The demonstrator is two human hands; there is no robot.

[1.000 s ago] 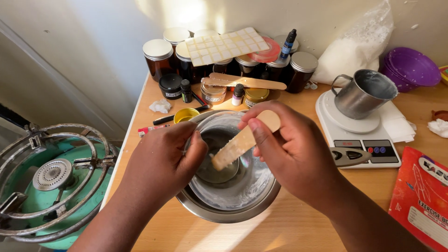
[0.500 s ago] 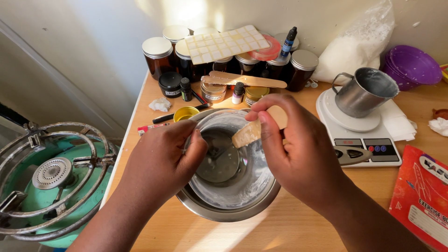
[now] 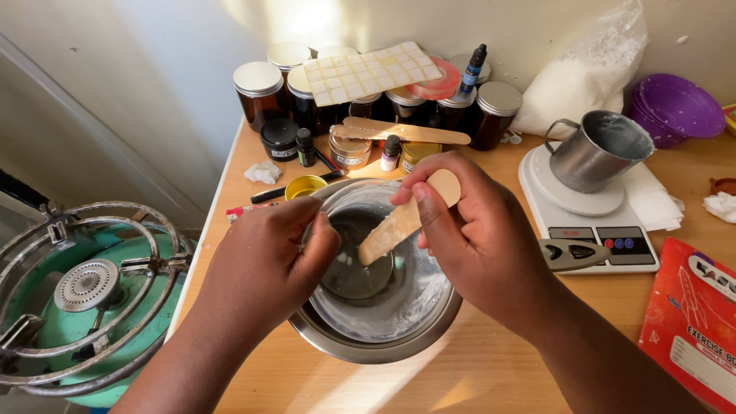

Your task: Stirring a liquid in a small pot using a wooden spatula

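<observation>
A steel mixing bowl (image 3: 368, 346) with white residue on its inner wall sits on the wooden table in front of me. My left hand (image 3: 264, 264) grips the bowl's left rim, thumb inside. My right hand (image 3: 475, 238) pinches a flat wooden stick (image 3: 399, 222) by its rounded top end. The stick slants down and left into the bowl, and its lower end is coated in white paste.
Amber jars with silver lids (image 3: 259, 92), small bottles and tins stand at the back, with a white tray (image 3: 376, 73) and two more wooden sticks (image 3: 399, 133) on them. A metal mug (image 3: 594, 153) sits on a white scale (image 3: 606, 230). A gas burner (image 3: 84, 291) stands left; a red exercise book (image 3: 694, 322) lies right.
The stick scraped in the bowl: it lifted and drew back toward my right hand, then reached down-left into the bowl again. My left hand stayed on the rim.
</observation>
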